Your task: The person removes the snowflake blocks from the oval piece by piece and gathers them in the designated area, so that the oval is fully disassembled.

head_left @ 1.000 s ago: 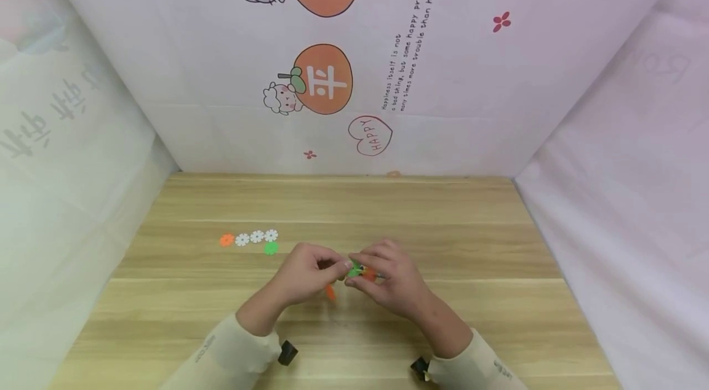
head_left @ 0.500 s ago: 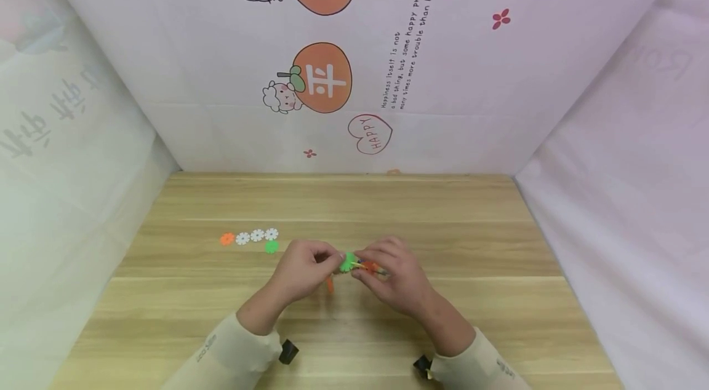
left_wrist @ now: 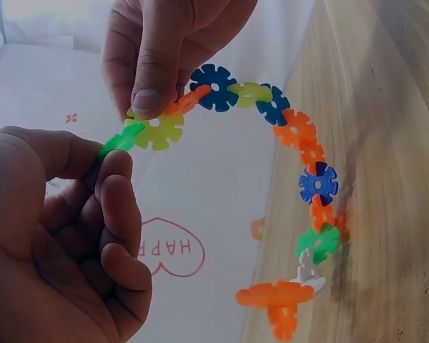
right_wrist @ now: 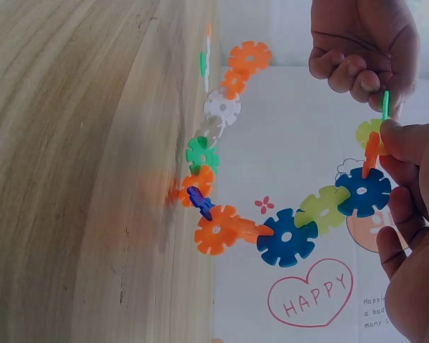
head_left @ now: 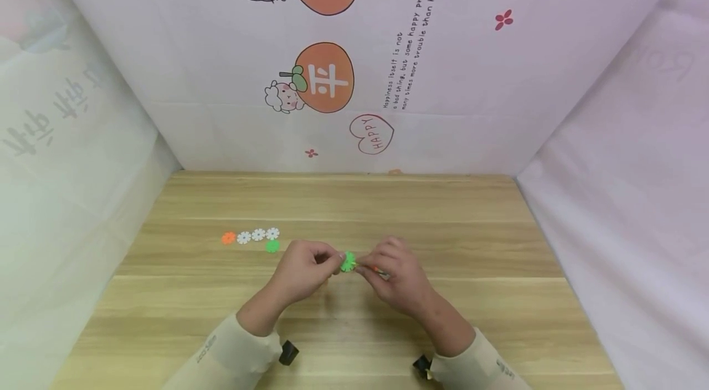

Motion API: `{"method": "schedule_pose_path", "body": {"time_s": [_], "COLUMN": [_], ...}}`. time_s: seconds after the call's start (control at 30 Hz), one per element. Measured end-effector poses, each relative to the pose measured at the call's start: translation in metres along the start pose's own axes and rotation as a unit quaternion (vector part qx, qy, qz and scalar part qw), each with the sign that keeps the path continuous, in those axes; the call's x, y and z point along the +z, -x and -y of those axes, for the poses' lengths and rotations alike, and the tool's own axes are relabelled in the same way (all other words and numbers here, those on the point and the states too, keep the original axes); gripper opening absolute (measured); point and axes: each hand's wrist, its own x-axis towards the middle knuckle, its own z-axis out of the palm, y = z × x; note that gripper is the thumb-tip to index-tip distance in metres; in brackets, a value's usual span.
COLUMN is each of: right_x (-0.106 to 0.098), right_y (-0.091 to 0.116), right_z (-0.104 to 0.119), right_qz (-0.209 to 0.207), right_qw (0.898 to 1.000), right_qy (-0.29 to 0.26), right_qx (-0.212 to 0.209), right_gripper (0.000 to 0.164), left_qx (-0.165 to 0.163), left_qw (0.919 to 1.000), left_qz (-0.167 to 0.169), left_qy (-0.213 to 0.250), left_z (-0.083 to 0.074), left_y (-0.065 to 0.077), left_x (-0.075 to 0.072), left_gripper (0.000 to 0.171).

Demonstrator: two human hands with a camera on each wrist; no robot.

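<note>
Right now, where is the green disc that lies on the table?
In the head view, the green disc lies left of the left hand, just below the rightmost white disc.

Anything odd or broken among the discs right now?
No break shows in the chain. On the table, one green disc sits outside the row of four, on its near side, so looks slightly misaligned.

Straight ahead of you, a white backdrop [head_left: 454, 107] with printed oranges [head_left: 324, 77], a red HAPPY heart [head_left: 372, 134]; below, your wood-grain table [head_left: 443, 224]!
</note>
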Motion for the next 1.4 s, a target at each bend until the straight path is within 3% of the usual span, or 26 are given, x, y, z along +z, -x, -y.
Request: {"method": "schedule_pose_path", "body": {"time_s": [0.4,0.53,0.63,0.7,0.77,0.87,1.07,1.27,1.4], "right_x": [-0.001,-0.006,-0.009,-0.010,-0.010,-0.009,-0.008,-0.009,-0.010], "right_y": [0.002,0.005,0.005,0.004,0.002,0.001,0.003,0.005,0.005], "right_z": [0.001,-0.004,-0.008,-0.009,-0.009,-0.008,-0.008,-0.008,-0.008], "right_qz": [0.011,-0.006,-0.026,-0.032,-0.031,-0.032,-0.029,-0.020,-0.020], "right_qw": [1.000,1.000,1.000,0.999,0.999,0.999,1.000,1.000,1.000], "right_qy": [0.009,0.001,0.002,0.008,0.016,0.016,0.012,0.010,0.008], "right_qx": [-0.005,-0.010,-0.011,-0.015,-0.015,-0.016,0.002,0.014,0.015], "right_gripper": [0.015,0.017,0.010,0.004,0.014,0.022,0.006,0.021,0.012], "left_qx": [0.003,0.013,0.020,0.023,0.024,0.012,-0.013,-0.028,-0.056], "left_qw": [1.0000,0.9990,0.9967,0.9966,0.9974,0.9983,0.9959,0.9943,0.9920], "left_qz": [0.000,-0.041,-0.077,-0.078,-0.067,-0.058,-0.089,-0.102,-0.113], "left_qy": [0.008,0.015,0.015,0.009,0.006,0.004,0.007,0.012,0.007], "left_z": [0.000,0.002,0.002,0.003,0.005,0.009,0.019,0.035,0.044], "left_y": [0.002,0.003,0.002,0.002,0.001,0.002,0.006,0.008,0.010], "left_x": [-0.001,-0.016,-0.032,-0.040,-0.043,-0.045,-0.051,-0.059,-0.064], "left_gripper": [0.022,0.019,0.017,0.017,0.016,0.018,0.020,0.023,0.024]}}
